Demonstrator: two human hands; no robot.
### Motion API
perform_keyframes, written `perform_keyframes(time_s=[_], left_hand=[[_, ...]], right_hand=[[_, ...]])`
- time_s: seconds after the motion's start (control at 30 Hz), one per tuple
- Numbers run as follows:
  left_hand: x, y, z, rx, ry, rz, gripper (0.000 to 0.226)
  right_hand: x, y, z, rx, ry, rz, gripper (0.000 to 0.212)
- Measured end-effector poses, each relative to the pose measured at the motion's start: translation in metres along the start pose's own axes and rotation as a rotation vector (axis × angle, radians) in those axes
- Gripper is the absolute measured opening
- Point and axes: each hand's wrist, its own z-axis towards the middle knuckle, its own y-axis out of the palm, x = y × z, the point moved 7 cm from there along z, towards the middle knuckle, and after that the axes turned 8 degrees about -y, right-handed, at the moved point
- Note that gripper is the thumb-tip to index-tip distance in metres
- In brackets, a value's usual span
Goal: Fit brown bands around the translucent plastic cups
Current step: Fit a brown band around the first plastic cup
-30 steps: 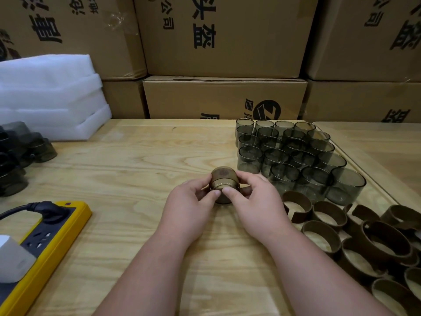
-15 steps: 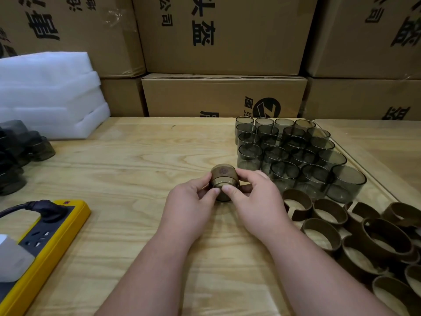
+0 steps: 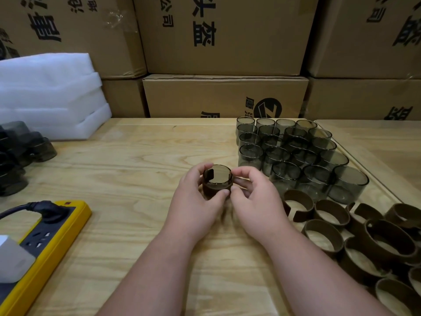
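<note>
At the middle of the wooden table, a translucent cup (image 3: pixel 219 176) stands mouth up with a brown band (image 3: pixel 210 190) wrapped round its wall. My left hand (image 3: pixel 196 201) grips it from the left, thumb on the band's front. My right hand (image 3: pixel 255 197) pinches the cup's right side with thumb and forefinger. Several bare smoky cups (image 3: pixel 293 153) stand clustered to the right. Several loose brown bands (image 3: pixel 364 233) lie in front of them at the right edge.
A yellow power strip (image 3: pixel 45 242) with a black plug and a white adapter lies at the front left. Dark cups (image 3: pixel 20 151) pile at the far left beside white foam sheets (image 3: pixel 47 94). Stacked cardboard boxes (image 3: pixel 225 96) wall the table's back edge.
The cup has been turned from bottom up to mouth up between my hands. Both hands shifted their grip round it and stayed in the same place.
</note>
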Motion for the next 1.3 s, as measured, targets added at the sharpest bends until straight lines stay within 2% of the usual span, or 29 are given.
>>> perform_keyframes(time_s=[0.13, 0.33, 0.6, 0.87, 1.07, 1.3], left_hand=[[-0.001, 0.003, 0.005, 0.053, 0.052, 0.16, 0.044], [-0.011, -0.005, 0.045, 0.136, -0.012, 0.253, 0.033], [-0.023, -0.027, 0.118, 0.213, -0.104, 0.395, 0.036], [-0.041, -0.047, 0.172, 0.274, -0.189, 0.414, 0.035], [-0.052, -0.067, 0.203, 0.391, -0.244, 0.494, 0.046], [-0.055, -0.068, 0.212, 0.382, -0.317, 0.565, 0.078]], right_hand=[[0.001, 0.002, -0.001, -0.033, 0.015, -0.062, 0.036], [0.001, 0.002, -0.002, -0.076, 0.027, -0.129, 0.032], [0.002, 0.005, -0.001, -0.097, 0.008, -0.208, 0.025], [0.003, 0.011, 0.005, -0.1, -0.051, -0.277, 0.014], [0.005, 0.013, 0.007, -0.093, -0.076, -0.326, 0.012], [0.005, 0.011, 0.011, -0.074, -0.079, -0.341, 0.012]])
